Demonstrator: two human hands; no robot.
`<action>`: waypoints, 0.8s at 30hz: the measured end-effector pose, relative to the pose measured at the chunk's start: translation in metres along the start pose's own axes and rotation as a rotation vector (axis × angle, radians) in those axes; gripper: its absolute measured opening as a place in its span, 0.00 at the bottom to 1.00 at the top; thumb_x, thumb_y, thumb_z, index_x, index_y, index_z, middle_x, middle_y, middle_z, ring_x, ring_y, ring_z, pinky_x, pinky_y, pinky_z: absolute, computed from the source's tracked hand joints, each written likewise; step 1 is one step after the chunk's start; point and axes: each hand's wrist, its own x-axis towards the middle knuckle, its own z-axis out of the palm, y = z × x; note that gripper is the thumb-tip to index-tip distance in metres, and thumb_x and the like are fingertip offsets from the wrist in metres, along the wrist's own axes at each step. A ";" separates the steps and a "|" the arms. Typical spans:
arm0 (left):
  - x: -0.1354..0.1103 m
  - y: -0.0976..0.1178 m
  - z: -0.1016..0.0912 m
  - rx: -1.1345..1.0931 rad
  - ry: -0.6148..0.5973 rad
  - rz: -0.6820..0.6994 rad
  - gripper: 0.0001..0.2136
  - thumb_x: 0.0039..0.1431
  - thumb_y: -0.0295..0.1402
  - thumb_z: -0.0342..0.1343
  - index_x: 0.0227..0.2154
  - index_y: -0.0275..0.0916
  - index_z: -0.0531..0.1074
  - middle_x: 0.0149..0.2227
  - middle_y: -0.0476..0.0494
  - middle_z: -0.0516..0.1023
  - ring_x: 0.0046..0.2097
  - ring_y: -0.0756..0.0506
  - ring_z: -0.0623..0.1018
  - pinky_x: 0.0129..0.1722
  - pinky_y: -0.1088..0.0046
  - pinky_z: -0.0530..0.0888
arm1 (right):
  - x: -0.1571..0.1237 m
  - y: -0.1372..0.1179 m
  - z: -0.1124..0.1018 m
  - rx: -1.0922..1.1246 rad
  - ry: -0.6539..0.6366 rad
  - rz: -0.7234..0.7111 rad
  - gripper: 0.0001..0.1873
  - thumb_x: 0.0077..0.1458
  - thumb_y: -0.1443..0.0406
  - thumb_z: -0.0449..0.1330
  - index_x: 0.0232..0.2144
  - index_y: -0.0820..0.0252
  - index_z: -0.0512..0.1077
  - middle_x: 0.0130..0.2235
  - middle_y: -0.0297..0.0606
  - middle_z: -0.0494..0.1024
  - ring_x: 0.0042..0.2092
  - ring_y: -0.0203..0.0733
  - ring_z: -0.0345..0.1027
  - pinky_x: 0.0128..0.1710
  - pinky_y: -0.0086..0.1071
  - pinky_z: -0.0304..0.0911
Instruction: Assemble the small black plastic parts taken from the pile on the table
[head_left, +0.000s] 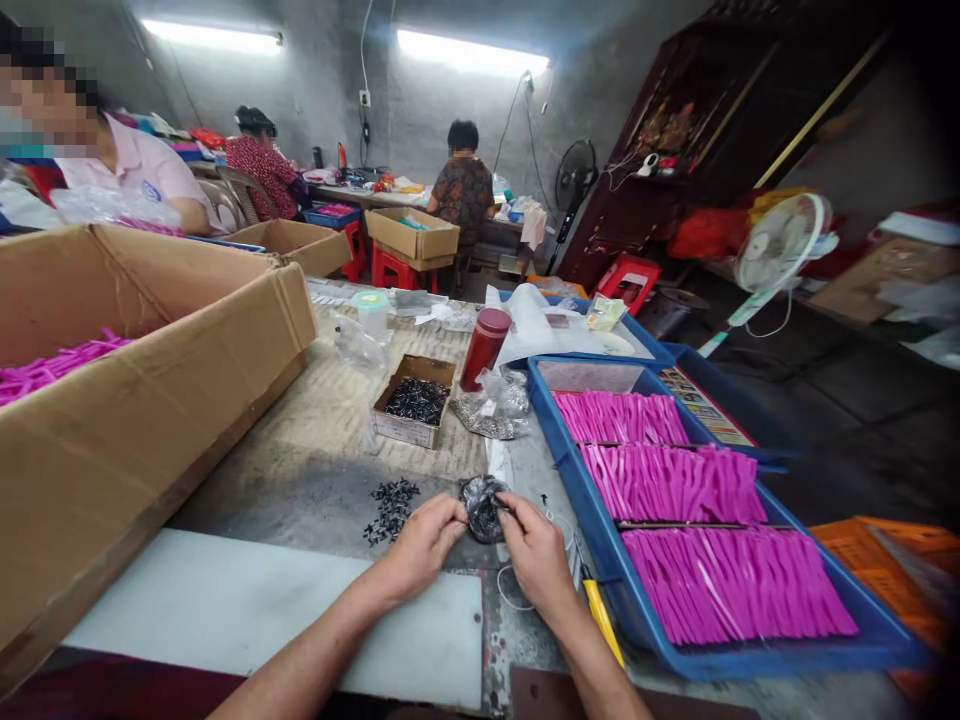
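Observation:
Between my two hands is a small black plastic bag (pixel 482 512), crumpled into a round shape with a shiny, creased surface. My left hand (pixel 426 540) pinches its left edge, thumb against fingers. On the opposite side, my right hand (pixel 536 550) grips the right edge with closed fingers. What lies inside the bag, if anything, cannot be made out. Just left of my left hand, a loose pile of small black pieces (pixel 390 508) lies on the table. Beyond the bag stands a small open cardboard box (pixel 407 430) holding many thin black pieces.
A large cardboard box (pixel 150 400) with pink strips stands left. On the right, a blue tray (pixel 592 530) holds rows of pink pieces; a yellow-handled tool (pixel 602 622) lies beside it. A red cup (pixel 484 350) and clear bag (pixel 499 405) stand farther back. Several people sit beyond.

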 end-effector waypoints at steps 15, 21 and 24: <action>0.003 0.006 0.016 -0.875 -0.189 -0.212 0.11 0.48 0.38 0.49 0.25 0.35 0.58 0.18 0.57 0.52 0.19 0.56 0.50 0.18 0.80 0.49 | -0.017 -0.028 0.008 0.931 0.046 0.469 0.09 0.37 0.62 0.61 0.19 0.64 0.68 0.18 0.29 0.64 0.21 0.30 0.51 0.21 0.25 0.48; 0.002 -0.002 0.021 -0.939 -0.182 -0.234 0.11 0.48 0.37 0.51 0.25 0.34 0.59 0.18 0.55 0.55 0.20 0.56 0.53 0.19 0.80 0.50 | -0.017 -0.030 0.011 1.017 0.021 0.497 0.09 0.36 0.62 0.61 0.19 0.64 0.68 0.18 0.30 0.64 0.21 0.30 0.51 0.21 0.25 0.48; 0.002 -0.002 0.021 -0.959 -0.170 -0.239 0.11 0.47 0.38 0.52 0.25 0.34 0.59 0.19 0.55 0.56 0.20 0.57 0.53 0.19 0.80 0.50 | -0.017 -0.031 0.012 1.025 0.019 0.501 0.10 0.36 0.62 0.61 0.18 0.64 0.67 0.18 0.30 0.64 0.21 0.30 0.51 0.21 0.25 0.48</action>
